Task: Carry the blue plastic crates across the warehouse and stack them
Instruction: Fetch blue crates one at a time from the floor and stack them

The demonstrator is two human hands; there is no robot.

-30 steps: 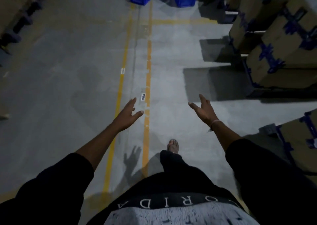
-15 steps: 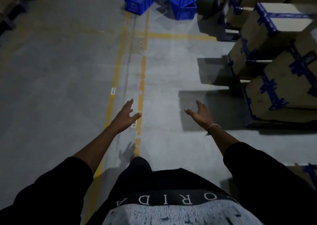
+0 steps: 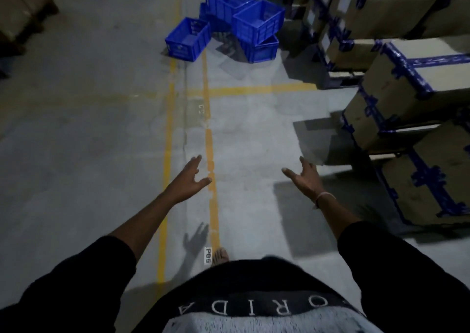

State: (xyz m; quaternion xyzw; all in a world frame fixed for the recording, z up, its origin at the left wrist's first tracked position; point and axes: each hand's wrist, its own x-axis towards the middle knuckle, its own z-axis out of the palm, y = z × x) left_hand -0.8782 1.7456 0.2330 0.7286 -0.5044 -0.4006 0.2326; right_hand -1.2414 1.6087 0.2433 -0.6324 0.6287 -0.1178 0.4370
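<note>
Head view, dim warehouse aisle. Far left: dark stacked goods (image 3: 20, 15) at the frame edge, detail too dark to read. Left hand (image 3: 188, 180) stretched forward over the concrete floor (image 3: 76, 142), fingers straight and spread, grip wide open with nothing in it. Two yellow floor lines (image 3: 209, 142) run away from the camera between the hands; a small white floor label (image 3: 208, 256) reading "P05" lies beside the nearer line, next to one foot (image 3: 220, 255). Blue plastic crates (image 3: 229, 25) sit on the floor far ahead, well apart from both hands: one alone at left (image 3: 187, 39), others bunched just right of it, one tilted atop another. Right hand (image 3: 306, 177) also reaching forward, fingers loosely spread, grip open and holding nothing; thin band (image 3: 324, 195) on its wrist. Far right: cardboard boxes (image 3: 407, 86) bound with blue tape, stacked in rows.
</note>
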